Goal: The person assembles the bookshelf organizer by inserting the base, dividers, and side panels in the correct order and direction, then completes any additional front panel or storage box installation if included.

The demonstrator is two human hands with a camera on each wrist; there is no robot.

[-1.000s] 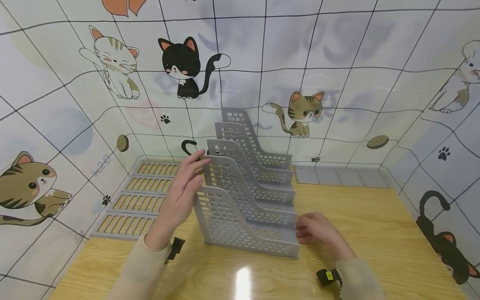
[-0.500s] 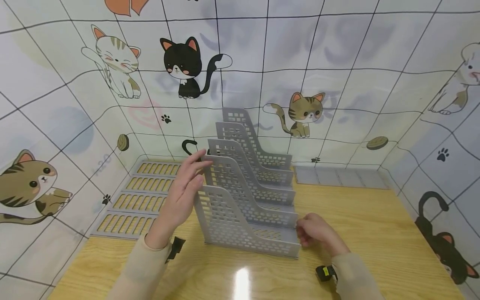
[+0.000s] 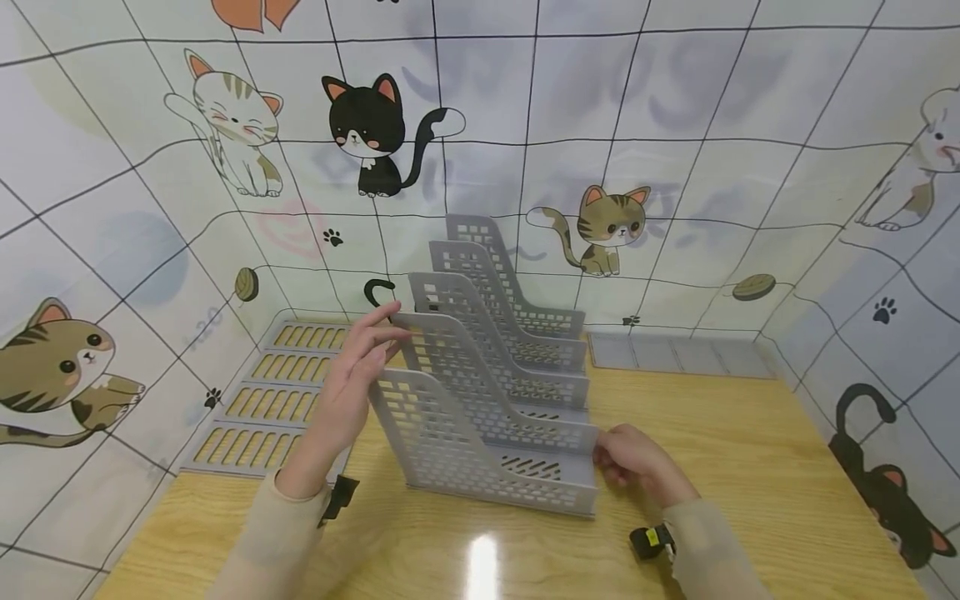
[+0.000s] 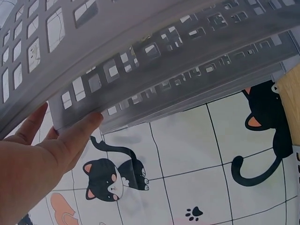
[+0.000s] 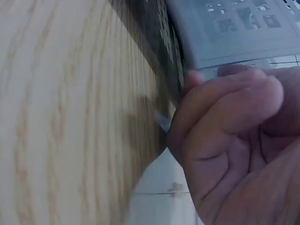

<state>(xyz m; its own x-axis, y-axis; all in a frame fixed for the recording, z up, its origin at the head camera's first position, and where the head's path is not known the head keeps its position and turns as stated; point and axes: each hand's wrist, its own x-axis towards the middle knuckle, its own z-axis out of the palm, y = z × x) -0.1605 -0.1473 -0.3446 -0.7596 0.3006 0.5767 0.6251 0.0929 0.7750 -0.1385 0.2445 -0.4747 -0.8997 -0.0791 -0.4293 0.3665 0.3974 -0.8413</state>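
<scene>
Leftward since the earlier frame go the left hand [image 3: 347, 392] and the tall end of the grey perforated plastic rack [image 3: 476, 400], its nearer dividers shifting most; the rack's low end and the right hand [image 3: 633, 454] have barely moved.

Nearest are two beige sleeves [image 3: 262, 542], each with one black wrist device [image 3: 339, 498]. The left hand's extended fingers touch the tall edges of the front two dividers, not clenched. Curled fingers of the right hand meet the low front end; whether they pinch it I cannot tell. The rack, with five dividers, stands upright mid-table on pale wood [image 3: 712, 467]. Beyond its left lie four flat grey slotted panels [image 3: 258, 423]; behind right, one flat grey strip [image 3: 656, 353]. Farthest, the white gridded wall covering [image 3: 487, 100] shows three whole cartoon cats on its back side.
</scene>
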